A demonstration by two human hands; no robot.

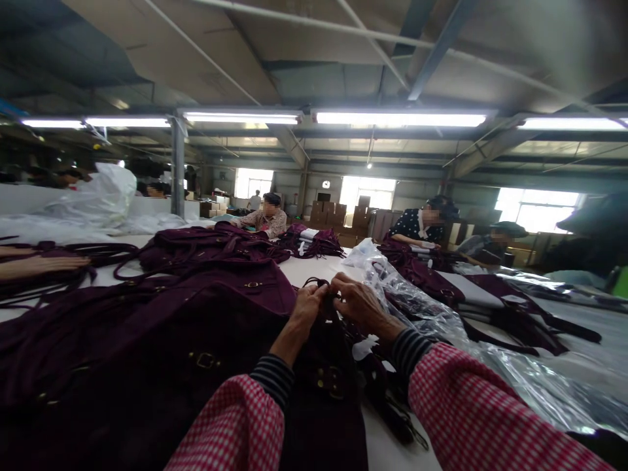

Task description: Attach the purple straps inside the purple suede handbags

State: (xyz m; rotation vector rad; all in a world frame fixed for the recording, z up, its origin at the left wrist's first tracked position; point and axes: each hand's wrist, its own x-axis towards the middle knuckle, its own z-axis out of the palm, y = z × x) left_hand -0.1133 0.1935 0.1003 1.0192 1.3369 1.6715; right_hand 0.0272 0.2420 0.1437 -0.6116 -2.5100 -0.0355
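Note:
My left hand (307,307) is closed, thumb and fingers pinching a dark strap (321,283) that loops up between my two hands. Close beside it, the bent fingers of my right hand (360,302) grip the same strap; its exact end is hidden by the fingers. Below and to the left spreads a large dark purple bag (220,320) with brass-coloured buckles. More dark straps hang down under my right hand, near a white tag (364,347).
Crumpled clear plastic (432,320) lies to the right, beside stacked purple bags (436,288). Another purple bag (196,248) lies farther back. At the left edge a co-worker's hand (49,265) rests over straps. Other people work across the white table (318,265).

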